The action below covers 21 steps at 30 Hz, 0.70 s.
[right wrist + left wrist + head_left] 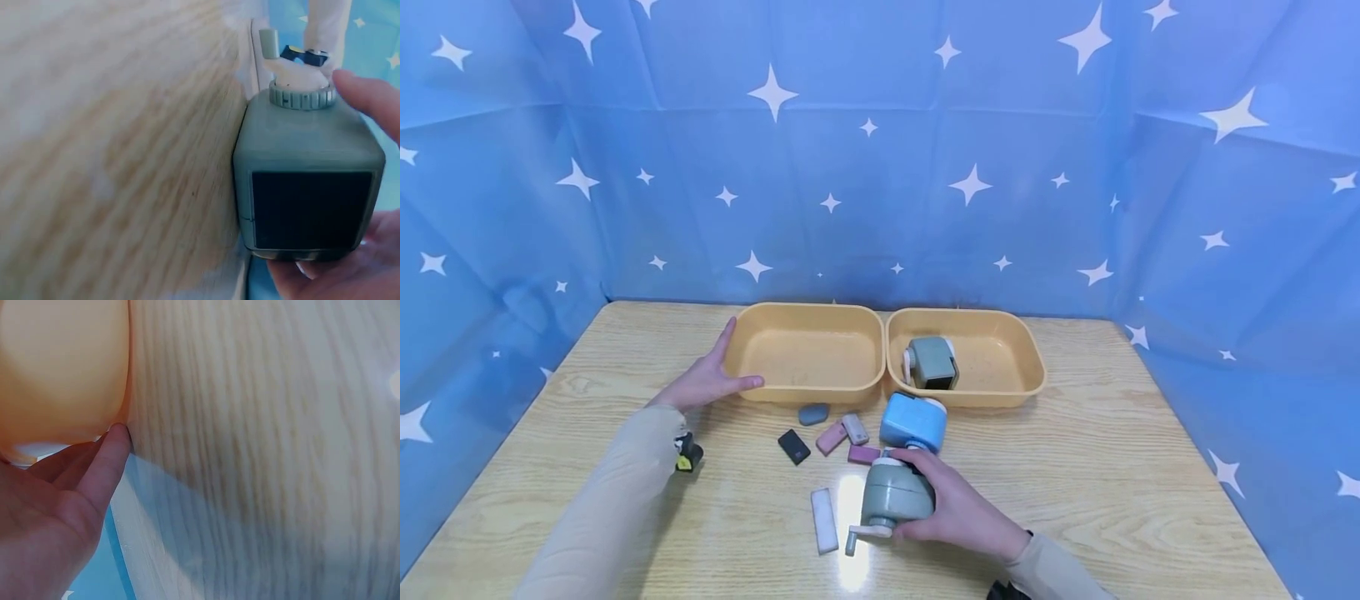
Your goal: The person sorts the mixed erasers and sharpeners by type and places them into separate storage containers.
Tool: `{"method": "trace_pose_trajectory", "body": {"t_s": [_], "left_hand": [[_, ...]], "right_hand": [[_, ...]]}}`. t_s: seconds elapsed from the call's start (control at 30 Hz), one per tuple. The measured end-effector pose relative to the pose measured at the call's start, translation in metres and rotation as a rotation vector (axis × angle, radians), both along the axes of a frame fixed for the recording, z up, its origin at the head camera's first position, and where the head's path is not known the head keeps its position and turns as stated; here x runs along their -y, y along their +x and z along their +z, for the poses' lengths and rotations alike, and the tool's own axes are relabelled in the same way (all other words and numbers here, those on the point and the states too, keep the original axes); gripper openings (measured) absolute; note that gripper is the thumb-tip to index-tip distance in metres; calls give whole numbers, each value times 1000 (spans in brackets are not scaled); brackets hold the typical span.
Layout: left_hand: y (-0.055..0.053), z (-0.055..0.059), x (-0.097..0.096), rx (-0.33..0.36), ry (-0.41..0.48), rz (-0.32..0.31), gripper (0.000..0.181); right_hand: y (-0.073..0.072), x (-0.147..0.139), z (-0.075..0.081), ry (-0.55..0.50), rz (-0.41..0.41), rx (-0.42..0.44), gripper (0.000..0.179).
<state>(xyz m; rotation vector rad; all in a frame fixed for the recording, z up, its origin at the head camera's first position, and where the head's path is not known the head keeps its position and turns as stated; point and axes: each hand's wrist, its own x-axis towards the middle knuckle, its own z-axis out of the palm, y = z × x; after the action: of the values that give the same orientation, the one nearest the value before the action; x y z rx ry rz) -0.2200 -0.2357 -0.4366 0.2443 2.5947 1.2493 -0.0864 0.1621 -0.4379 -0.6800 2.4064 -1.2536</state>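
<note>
My right hand (958, 504) grips a grey-green hand-crank pencil sharpener (895, 493) at the table's front middle. In the right wrist view, the dark window of this sharpener (309, 187) faces the camera, with thumb and fingers at opposite ends. A blue crank sharpener (913, 421) stands just beyond it. Another grey-green sharpener (932, 362) lies inside the right tan bin (1000, 398). My left hand (711, 379) rests against the left end of the left tan bin (820, 393), fingers extended. The left wrist view shows a straight digit touching that bin's wall (75, 381).
Several small eraser-like blocks lie before the bins: a blue-grey one (813, 414), a black one (793, 447), pink ones (831, 437), a grey one (854, 428) and a long white one (824, 521). A blue star-patterned curtain (865, 167) stands behind the wooden table (1120, 467).
</note>
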Motion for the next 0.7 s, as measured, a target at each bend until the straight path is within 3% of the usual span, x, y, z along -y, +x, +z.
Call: {"method": "trace_pose_trajectory", "body": {"t_s": [0.4, 0.7], "left_hand": [[0, 0, 1, 1, -10, 5, 120], [-1, 0, 1, 0, 32, 2, 122]], "right_hand": [[-6, 4, -3, -14, 23, -18, 78], [-9, 5, 1, -56, 8, 0, 75]]}}
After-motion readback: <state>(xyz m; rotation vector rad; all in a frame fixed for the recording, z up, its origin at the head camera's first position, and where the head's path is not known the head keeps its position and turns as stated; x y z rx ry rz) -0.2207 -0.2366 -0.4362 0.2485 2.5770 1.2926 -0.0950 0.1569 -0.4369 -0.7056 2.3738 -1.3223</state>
